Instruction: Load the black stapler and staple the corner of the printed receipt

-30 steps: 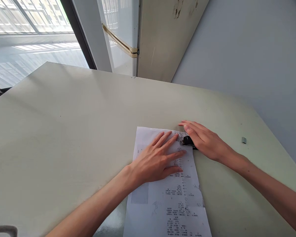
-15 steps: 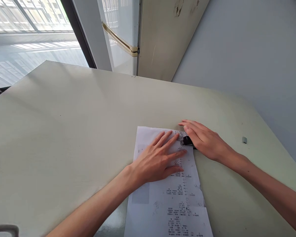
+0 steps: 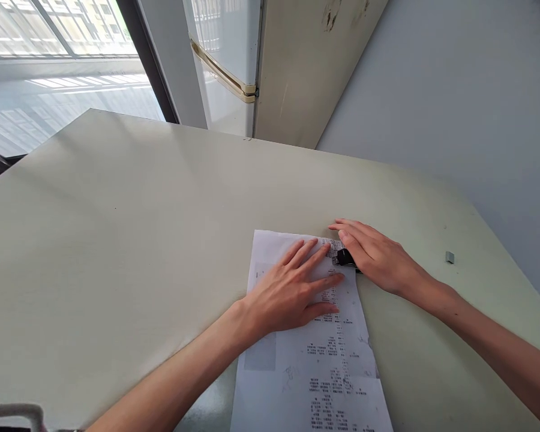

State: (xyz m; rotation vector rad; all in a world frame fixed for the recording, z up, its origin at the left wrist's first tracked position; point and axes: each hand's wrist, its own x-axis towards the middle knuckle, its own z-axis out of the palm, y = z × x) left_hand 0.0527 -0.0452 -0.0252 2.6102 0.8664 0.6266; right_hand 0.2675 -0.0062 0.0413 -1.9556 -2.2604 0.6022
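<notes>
A printed white paper (image 3: 292, 384) lies on the pale table, reaching the bottom edge of the view. My left hand (image 3: 292, 291) rests flat on its upper part with the fingers spread. At the paper's upper right edge sits a small black stapler (image 3: 344, 257), its front end over the sheet. My right hand (image 3: 373, 255) lies over the stapler's rear, covering most of it, with the palm down and the fingers reaching past it.
A small grey block (image 3: 450, 257) lies on the table (image 3: 139, 240) at the right. Beyond the far edge stand a fridge (image 3: 234, 114), a window at the left and a wall at the right. A grey curved bar (image 3: 15, 410) shows at the bottom left.
The whole view has shifted slightly, so everything sits a little further right. Both hands keep their places on the paper and the stapler.
</notes>
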